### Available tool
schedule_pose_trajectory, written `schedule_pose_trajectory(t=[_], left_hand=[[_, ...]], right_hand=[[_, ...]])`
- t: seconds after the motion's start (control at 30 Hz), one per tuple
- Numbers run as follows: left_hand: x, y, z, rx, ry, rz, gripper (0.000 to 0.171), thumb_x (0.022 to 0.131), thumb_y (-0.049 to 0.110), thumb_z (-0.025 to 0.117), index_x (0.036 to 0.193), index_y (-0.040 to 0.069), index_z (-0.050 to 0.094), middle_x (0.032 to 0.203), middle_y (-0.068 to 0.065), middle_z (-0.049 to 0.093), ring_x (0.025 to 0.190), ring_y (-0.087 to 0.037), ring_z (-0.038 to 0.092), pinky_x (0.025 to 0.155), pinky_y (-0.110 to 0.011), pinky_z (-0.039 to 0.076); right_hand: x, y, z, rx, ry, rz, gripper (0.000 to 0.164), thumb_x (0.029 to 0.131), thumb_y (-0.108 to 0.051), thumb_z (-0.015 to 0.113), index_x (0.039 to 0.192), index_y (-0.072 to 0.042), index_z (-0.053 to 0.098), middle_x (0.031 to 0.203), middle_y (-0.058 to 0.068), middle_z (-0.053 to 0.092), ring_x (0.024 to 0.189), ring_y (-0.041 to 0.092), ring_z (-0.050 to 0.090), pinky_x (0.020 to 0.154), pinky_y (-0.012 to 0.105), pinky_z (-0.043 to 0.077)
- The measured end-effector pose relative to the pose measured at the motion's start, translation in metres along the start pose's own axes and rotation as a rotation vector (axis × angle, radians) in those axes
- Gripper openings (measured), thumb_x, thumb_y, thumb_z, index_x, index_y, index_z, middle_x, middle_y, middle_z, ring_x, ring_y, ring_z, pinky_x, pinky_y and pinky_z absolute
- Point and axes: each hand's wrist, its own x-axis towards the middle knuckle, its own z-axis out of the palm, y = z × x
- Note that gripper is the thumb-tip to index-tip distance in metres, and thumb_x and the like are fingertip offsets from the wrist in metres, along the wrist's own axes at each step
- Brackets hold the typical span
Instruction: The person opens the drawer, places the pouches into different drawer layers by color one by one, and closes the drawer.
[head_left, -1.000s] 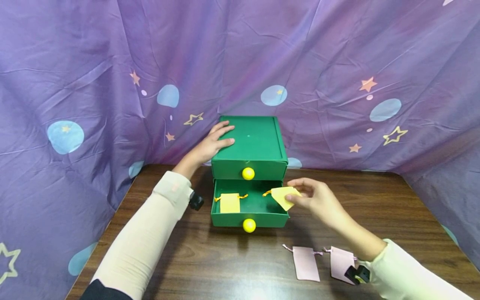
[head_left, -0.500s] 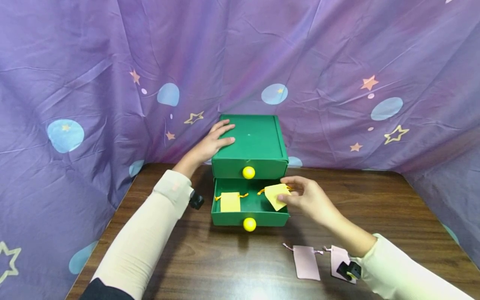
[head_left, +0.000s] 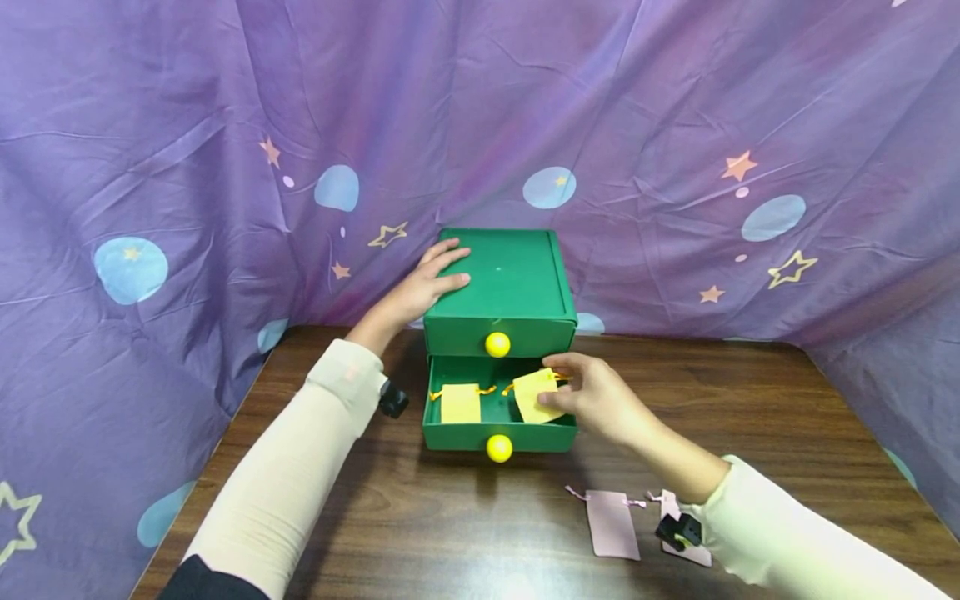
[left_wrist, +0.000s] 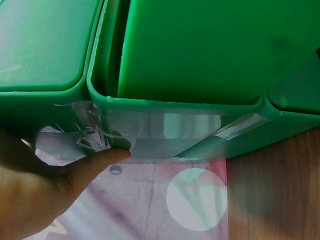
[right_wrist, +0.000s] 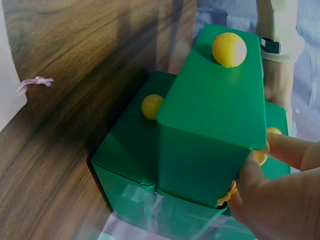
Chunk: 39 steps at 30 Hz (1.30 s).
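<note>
1. plainly, the green cabinet (head_left: 510, 275) stood on the wooden table (head_left: 750, 392), and one drawer (head_left: 453, 438) jutted open from its front, below the upper closed one.
2. the right hand (head_left: 600, 400) was at the cabinet's front right, thumb and fingers clamped on a yellow pouch (head_left: 532, 397).
3. that pouch hung tilted over the right half of the cabinet's open drawer, orange cords (right_wrist: 227, 196) showing; whether it touched the drawer's floor i could not tell.
4. the left hand (head_left: 420, 293) rested on the cabinet's top at its left edge, fingers apart and fairly straight, gripping nothing.
5. a second yellow pouch (head_left: 461, 405) lay in the left half of the cabinet's open drawer, a gap between it and the held one.
6. on the cabinet's front, a yellow knob (head_left: 497, 344) marked the upper drawer and another knob (head_left: 499, 448) the open one.
7. in front of the cabinet, toward its right, lay a pink pouch (head_left: 612, 527) and, farther right, another pink pouch (head_left: 696, 556), partly hidden by a black wrist device (head_left: 678, 532).
8. behind the cabinet hung a purple curtain (head_left: 637, 100) with stars.
</note>
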Motion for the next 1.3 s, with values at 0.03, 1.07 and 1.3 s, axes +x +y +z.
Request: schedule_pose_trajectory(t=[0.03, 1.07, 1.3], left_hand=[[0.0, 0.0, 0.0, 0.0, 0.0, 0.001, 0.056, 0.107, 0.016, 0.053, 0.158, 0.0, 0.036, 0.173, -0.011, 0.009, 0.159, -0.029, 0.002, 0.128, -0.049, 0.012], [0.0, -0.001, 0.0, 0.003, -0.005, -0.003, 0.057, 0.107, 0.017, 0.054, 0.159, 0.002, 0.035, 0.173, -0.008, 0.008, 0.159, -0.029, 0.002, 0.128, -0.05, 0.012], [0.0, -0.001, 0.0, 0.001, 0.002, 0.007, 0.057, 0.107, 0.016, 0.054, 0.158, 0.0, 0.036, 0.173, -0.01, 0.009, 0.159, -0.029, 0.003, 0.128, -0.049, 0.012]], right_hand=[[0.001, 0.0, 0.0, -0.003, -0.007, 0.007, 0.056, 0.09, 0.0, 0.075, 0.136, 0.02, 0.05, 0.133, 0.038, 0.059, 0.098, 0.033, 0.074, 0.078, 0.03, 0.062], [0.011, -0.016, 0.001, -0.204, -0.202, 0.043, 0.075, 0.093, -0.015, 0.073, 0.149, 0.018, 0.036, 0.15, 0.036, 0.046, 0.141, 0.047, 0.045, 0.118, 0.056, 0.035], [0.01, -0.02, -0.001, -0.161, -0.226, 0.049, 0.077, 0.093, -0.016, 0.073, 0.15, 0.018, 0.034, 0.153, 0.037, 0.04, 0.143, 0.048, 0.041, 0.117, 0.055, 0.036]])
